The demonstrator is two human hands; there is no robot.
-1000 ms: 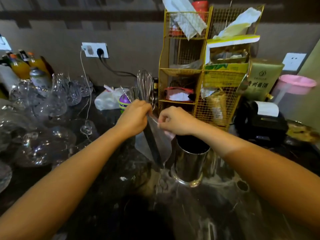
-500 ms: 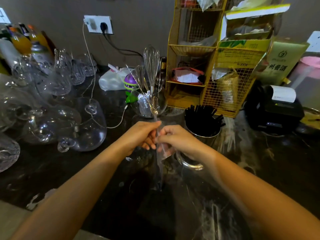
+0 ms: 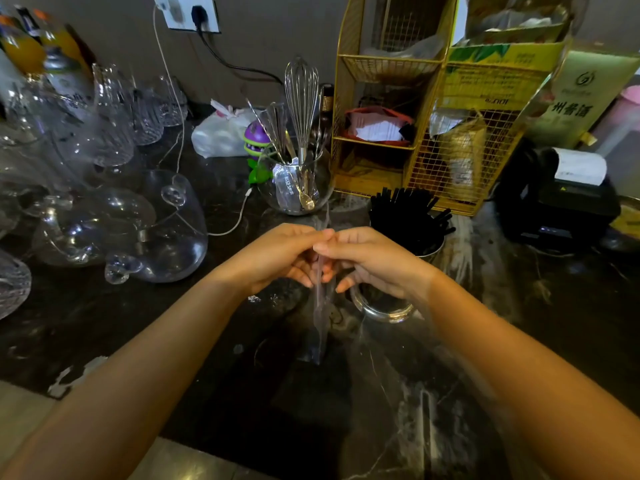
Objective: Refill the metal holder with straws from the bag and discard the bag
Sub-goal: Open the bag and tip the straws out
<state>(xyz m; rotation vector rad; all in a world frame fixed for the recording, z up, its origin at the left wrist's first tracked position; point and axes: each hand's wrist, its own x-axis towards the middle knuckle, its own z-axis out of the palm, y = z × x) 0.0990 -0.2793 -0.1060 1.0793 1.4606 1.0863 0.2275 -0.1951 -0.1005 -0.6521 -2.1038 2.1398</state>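
At the middle of the frame the left hand [image 3: 277, 258] and the right hand [image 3: 374, 261] are meeting, and the fingers [image 3: 323, 235] of both are pinching together on the upper part of one clear plastic bag [image 3: 320, 320], which is hanging edge-on, limp and apparently empty, down toward the dark tabletop [image 3: 207, 323]. Just right of the right hand, one metal holder [image 3: 384, 306] is standing on the tabletop, its body mostly hidden by that hand, with a dense bunch of black straws [image 3: 408, 216] fanning out of its top; they are too many and too tightly packed to count. Judging from this, the refill looks done and the bag is waiting to be discarded. The risk from here seems to be the right wrist or the trailing bag brushing the holder as the hands are pulling away, tipping it and spilling straws. One glass bowl of utensils [image 3: 294, 181] is standing just above the hands, and glassware [image 3: 104, 202] is crowding the left of the frame, so a wide sweep could knock those too.
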